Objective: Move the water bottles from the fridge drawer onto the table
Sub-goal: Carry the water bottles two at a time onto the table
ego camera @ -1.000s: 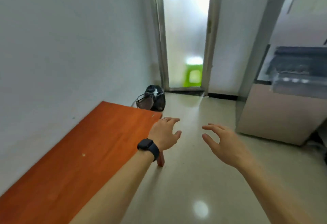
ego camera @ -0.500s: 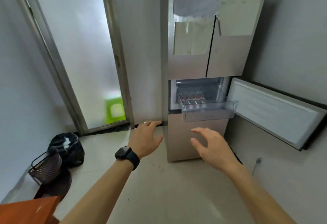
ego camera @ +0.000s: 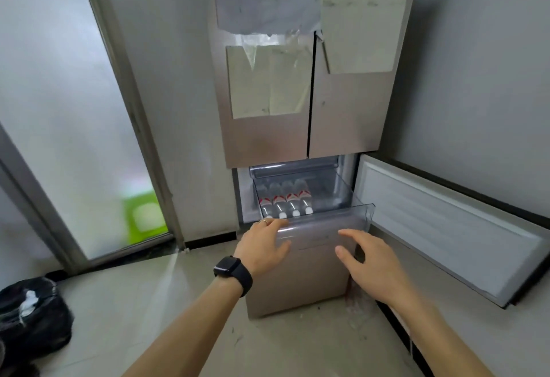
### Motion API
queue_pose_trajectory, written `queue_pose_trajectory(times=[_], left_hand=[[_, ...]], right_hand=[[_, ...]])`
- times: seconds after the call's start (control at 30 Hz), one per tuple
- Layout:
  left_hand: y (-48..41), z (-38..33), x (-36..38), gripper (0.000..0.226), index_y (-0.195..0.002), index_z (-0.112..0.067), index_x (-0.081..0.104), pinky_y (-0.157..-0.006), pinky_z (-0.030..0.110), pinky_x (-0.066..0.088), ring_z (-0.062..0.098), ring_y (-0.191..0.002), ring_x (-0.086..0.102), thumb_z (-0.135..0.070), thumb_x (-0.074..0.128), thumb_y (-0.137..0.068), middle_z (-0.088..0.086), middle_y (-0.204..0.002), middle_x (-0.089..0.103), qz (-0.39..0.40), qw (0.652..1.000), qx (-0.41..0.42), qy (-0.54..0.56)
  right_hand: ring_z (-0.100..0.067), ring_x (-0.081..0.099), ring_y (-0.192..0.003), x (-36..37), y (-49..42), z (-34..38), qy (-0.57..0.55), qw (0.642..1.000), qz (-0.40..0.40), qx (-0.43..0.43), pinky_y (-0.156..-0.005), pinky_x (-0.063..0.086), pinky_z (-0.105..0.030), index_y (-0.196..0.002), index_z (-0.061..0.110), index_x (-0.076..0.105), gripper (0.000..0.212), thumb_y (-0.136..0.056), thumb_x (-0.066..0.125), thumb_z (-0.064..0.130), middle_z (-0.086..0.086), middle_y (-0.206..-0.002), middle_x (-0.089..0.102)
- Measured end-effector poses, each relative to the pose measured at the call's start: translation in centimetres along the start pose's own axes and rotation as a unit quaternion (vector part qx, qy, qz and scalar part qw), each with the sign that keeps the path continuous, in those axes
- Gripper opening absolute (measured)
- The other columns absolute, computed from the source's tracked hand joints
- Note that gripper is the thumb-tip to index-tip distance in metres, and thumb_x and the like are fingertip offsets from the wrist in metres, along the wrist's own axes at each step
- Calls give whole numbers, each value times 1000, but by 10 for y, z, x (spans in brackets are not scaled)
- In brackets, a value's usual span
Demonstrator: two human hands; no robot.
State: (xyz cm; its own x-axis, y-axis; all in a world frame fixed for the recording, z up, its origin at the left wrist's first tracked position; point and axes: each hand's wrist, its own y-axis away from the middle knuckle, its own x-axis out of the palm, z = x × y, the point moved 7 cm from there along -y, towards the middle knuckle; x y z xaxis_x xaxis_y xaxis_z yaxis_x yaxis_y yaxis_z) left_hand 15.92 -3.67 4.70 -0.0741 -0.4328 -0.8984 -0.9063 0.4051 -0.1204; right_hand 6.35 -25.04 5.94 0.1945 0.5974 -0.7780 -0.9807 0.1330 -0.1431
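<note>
A clear plastic fridge drawer [ego camera: 351, 216] stands pulled out below the fridge's upper doors. Several water bottles [ego camera: 285, 199] with red and white labels lie side by side in its left half, white caps toward me. My left hand [ego camera: 262, 245], with a ring and a black watch on the wrist, hovers at the drawer's front left edge, fingers apart, holding nothing. My right hand [ego camera: 369, 260] is spread open in front of the drawer's front right, also empty. The table is out of view.
The fridge [ego camera: 297, 132] has papers taped on its upper doors. Its lower door [ego camera: 446, 227] hangs open to the right. A frosted glass door [ego camera: 74, 138] stands to the left, and a black bag [ego camera: 32, 314] lies on the floor at the lower left.
My view has swung from the orange table to the fridge and come closer. Both open hands have moved up to the drawer's front edge.
</note>
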Motion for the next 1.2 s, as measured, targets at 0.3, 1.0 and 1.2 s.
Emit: queue_pose_trajectory(times=[0.3,1.0,1.2], left_hand=[[-133,7,80,54,-147,-31,43,-111,35,39,20,-136,42,-41,58,-96,0,-148,47,32,992,-109,60],[-353,122,238,49,-132,-23,55,-103,35,45,17,-119,56,-41,68,-88,-8,-126,60,121,868,-341,341],[-379,172,294,68,-139,-11,48,-106,41,45,31,-121,55,-45,60,-82,9,-136,59,136,799,-446,381]], right_hand=[[-1,36,-137,-5,-138,-87,-21,996,84,-19,-112,31,-27,-140,41,50,43,-98,54,50,21,-145,48],[-14,56,-121,154,-396,-174,-107,948,259,149,-96,41,-26,-138,19,49,45,-98,60,39,4,-134,59],[-20,61,-101,229,-440,-226,-191,881,275,336,-93,52,-41,-121,16,61,33,-99,56,39,-4,-113,66]])
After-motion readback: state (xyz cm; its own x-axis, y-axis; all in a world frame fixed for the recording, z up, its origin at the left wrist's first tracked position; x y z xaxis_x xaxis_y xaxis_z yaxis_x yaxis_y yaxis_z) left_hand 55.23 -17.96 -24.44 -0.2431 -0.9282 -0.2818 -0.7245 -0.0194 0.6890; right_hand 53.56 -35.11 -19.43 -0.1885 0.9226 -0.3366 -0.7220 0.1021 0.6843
